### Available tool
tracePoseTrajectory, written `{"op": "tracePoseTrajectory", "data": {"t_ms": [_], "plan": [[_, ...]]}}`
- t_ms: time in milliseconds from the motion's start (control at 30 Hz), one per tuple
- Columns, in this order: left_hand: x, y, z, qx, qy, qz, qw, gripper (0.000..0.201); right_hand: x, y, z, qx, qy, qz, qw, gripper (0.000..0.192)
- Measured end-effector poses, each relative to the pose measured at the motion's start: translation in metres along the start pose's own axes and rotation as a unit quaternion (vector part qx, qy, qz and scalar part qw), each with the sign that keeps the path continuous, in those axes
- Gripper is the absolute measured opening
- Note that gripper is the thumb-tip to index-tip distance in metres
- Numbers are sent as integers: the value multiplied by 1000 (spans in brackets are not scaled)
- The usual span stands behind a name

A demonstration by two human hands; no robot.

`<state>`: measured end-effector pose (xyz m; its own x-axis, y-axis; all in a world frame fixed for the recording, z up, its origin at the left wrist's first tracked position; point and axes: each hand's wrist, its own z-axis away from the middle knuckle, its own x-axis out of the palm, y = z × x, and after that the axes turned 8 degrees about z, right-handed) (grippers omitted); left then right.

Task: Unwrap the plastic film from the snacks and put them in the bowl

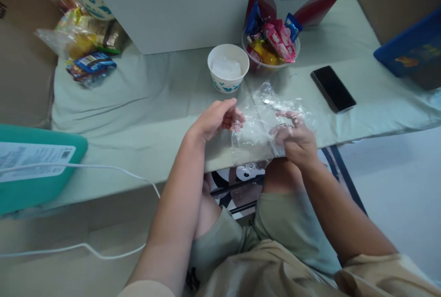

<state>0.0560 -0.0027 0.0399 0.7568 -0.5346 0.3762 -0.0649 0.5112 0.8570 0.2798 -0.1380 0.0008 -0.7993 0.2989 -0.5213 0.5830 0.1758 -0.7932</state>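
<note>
A crumpled clear plastic bag [253, 134] spreads between my two hands at the front edge of the cloth-covered table. My left hand [218, 120] has its fingers curled on the bag's left edge, the thumb lying above them. On the other side, my right hand [294, 138] grips the bag with bent fingers, the index finger stretched out more; glossy film partly covers the fingertips. Just beyond the hands stands a white paper bowl [228, 83] with a blue-green pattern, holding something whitish and translucent.
Wrapped snacks fill a clear bowl [253, 60] behind the bag. A phone [333, 89] lies to the right. White box [179, 7] stands at the back, snack packets [91, 65] at left. A teal container [70, 145] and white cable [113, 167] are nearer left.
</note>
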Motion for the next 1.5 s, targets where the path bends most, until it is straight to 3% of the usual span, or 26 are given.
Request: {"op": "tracePoseTrajectory", "data": {"t_ms": [67, 133, 200, 267, 333, 400, 500, 567, 633, 700, 800, 867, 933, 1033, 1167, 1267, 1333, 1367, 1433, 1500], "plan": [[1, -5, -6, 0, 77, -54, 996, 49, 4, 13, 2, -5, 23, 20, 1000, 23], [0, -9, -10, 14, 116, -112, 987, 50, 7, 19, 4, -3, 63, 45, 997, 11], [-3, -11, -11, 42, 112, -162, 980, 38, 8, 15, 5, 8, 92, 36, 995, 26], [-7, -11, -10, 78, 98, -198, 972, 20, 7, 5, 1, 11, 83, 4, 997, 34], [-10, -9, -8, 119, 98, -204, 967, 4, 6, -6, -6, 7, 63, -1, 998, 23], [-10, -6, -5, 147, 76, -170, 971, 13, 8, -11, -15, 15, 79, 17, 997, 19], [-9, -1, 4, 160, 7, -78, 984, 20, 16, -10, -31, 72, 104, -40, 991, 62], [-9, 3, 11, 169, -10, -29, 985, 30, 23, -10, -39, 126, 29, -130, 983, 78], [-12, 7, 19, 172, 7, 5, 985, 44, 30, -14, -43, 164, -82, -185, 965, 59], [-15, 9, 24, 150, 15, 35, 988, 50, 36, -21, -44, 185, -138, -210, 950, 34], [-18, 11, 27, 61, -46, 24, 997, 37, 41, -33, -43, 194, -85, -255, 943, 27], [-16, 11, 25, 33, -56, -23, 998, 22, 42, -39, -44, 203, -55, -265, 941, 30], [-12, 9, 23, 46, -19, -47, 998, 12, 41, -42, -44, 206, -71, -235, 947, 32], [-9, 7, 20, 74, 14, -11, 997, 17, 36, -43, -43, 201, -69, -196, 957, 27], [-15, 6, 17, 93, -42, 41, 994, 7, 23, -41, -39, 185, 34, -220, 957, 19], [-20, 8, 13, 70, -71, 17, 995, 22, 12, -40, -33, 155, -2, -204, 967, 32], [-19, 8, 11, 92, -22, -53, 994, 25, 9, -40, -31, 160, -28, -164, 973, 46], [-16, 7, 12, 132, 40, -101, 985, 18, 9, -40, -30, 170, -27, -136, 976, 45], [-7, 3, 16, 248, 202, -188, 929, 1, 11, -40, -29, 194, 8, -80, 978, 29], [5, -4, 23, 328, 312, -229, 862, 8, 16, -41, -29, 199, 47, -61, 977, 33]]}}
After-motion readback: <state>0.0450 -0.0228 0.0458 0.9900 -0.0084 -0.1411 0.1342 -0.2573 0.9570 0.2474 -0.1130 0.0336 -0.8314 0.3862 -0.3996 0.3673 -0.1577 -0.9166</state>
